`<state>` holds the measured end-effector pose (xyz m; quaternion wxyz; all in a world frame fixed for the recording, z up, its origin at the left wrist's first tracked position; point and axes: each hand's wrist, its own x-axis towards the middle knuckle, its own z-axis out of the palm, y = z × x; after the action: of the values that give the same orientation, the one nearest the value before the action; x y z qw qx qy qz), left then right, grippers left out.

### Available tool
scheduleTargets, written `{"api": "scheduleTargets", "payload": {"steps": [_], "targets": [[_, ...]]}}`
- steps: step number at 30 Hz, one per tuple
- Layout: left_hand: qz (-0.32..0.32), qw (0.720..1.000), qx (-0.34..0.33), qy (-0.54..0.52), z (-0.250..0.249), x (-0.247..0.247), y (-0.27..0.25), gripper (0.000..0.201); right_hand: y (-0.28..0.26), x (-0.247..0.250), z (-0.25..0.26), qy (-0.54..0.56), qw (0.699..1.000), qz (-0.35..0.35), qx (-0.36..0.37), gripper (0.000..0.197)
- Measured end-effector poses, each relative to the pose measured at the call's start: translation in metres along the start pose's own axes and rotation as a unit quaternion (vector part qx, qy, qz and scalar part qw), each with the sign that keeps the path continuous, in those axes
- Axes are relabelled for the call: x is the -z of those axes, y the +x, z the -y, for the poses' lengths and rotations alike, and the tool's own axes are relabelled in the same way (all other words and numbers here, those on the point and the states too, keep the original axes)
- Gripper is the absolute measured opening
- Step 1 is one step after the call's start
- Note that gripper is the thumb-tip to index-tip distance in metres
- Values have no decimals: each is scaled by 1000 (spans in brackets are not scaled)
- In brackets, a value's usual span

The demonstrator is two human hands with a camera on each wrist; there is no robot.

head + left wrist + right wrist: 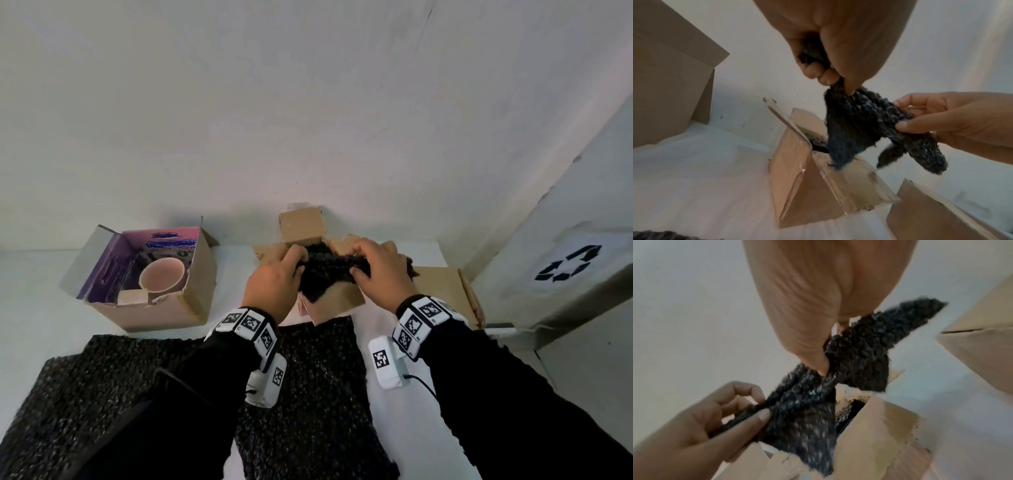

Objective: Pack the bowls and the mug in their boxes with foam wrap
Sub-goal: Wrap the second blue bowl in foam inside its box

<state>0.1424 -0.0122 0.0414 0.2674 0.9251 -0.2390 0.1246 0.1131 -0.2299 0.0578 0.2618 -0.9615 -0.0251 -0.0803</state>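
Far left on worktop [41,308]: open printed box [191,291], mug [162,275] inside, mouth up. Centre: left hand [274,279] and right hand [378,270] each pinch one end of dark foam wrap strip [325,270], long axis left-right, loose ends hanging over open brown box [818,186]. Larger foam sheets [308,394] lie nr front edge.
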Motion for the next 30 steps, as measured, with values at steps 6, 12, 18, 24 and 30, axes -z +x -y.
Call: {"api": "scheduleTargets", "payload": {"steps": [6, 12, 18, 24, 30], "targets": [[19, 998, -8, 54, 8, -26, 14, 22, 38, -24, -2, -22, 995, -59, 81, 27], [149, 973, 41, 174, 13, -45, 4, 63, 44, -52, -10, -131, 972, 140, 133, 43], [205, 942, 25, 265, 19, -43, 20, 35, 53, -50, -7, -149, 950, 269, 52, 44], [222, 935, -45, 273, 20, -41, 26, 34, 52, -54, -3, -179, 916, 357, 43, 32], [236, 944, -33, 228, 20, -41, 27, 46, 52, -55, -7, -186, 934, 303, 37, 44]]}}
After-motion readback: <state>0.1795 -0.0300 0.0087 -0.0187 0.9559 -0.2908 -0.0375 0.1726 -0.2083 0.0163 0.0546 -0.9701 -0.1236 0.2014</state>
